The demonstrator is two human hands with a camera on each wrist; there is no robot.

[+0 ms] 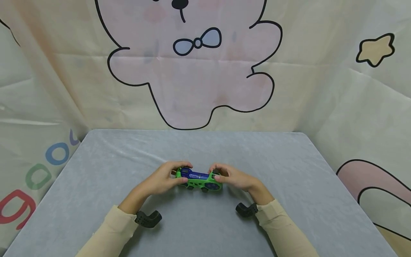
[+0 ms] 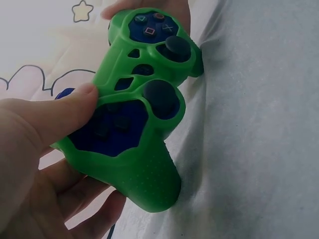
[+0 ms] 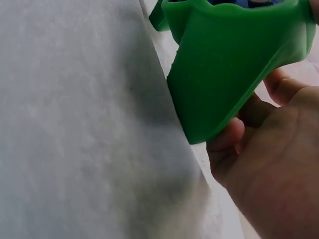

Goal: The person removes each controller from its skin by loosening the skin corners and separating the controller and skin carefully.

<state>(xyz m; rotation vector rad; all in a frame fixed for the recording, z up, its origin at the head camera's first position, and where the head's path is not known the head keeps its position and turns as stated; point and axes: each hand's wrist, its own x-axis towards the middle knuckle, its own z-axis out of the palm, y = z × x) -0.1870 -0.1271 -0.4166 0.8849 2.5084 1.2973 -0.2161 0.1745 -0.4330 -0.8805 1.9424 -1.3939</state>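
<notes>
A blue game controller [image 1: 198,181] in a green sleeve is held between both hands near the middle of the table. My left hand [image 1: 162,180] grips one end, its thumb lying over the direction-pad side of the controller [image 2: 149,174] in the left wrist view. At the other end, my right hand [image 1: 237,177] pinches the controller with thumb and fingers. Several right-hand fingers curl behind the green handle [image 3: 219,79] in the right wrist view. The two dark thumbsticks [image 2: 162,99] and the shape-marked buttons show in the left wrist view.
A grey cloth covers the table [image 1: 205,228]. Behind it hangs a backdrop [image 1: 205,82] with a pink cartoon figure, and printed sheets stand at both sides. Black curved mounts [image 1: 149,219] stick out from both wrists, near the sleeve cuffs.
</notes>
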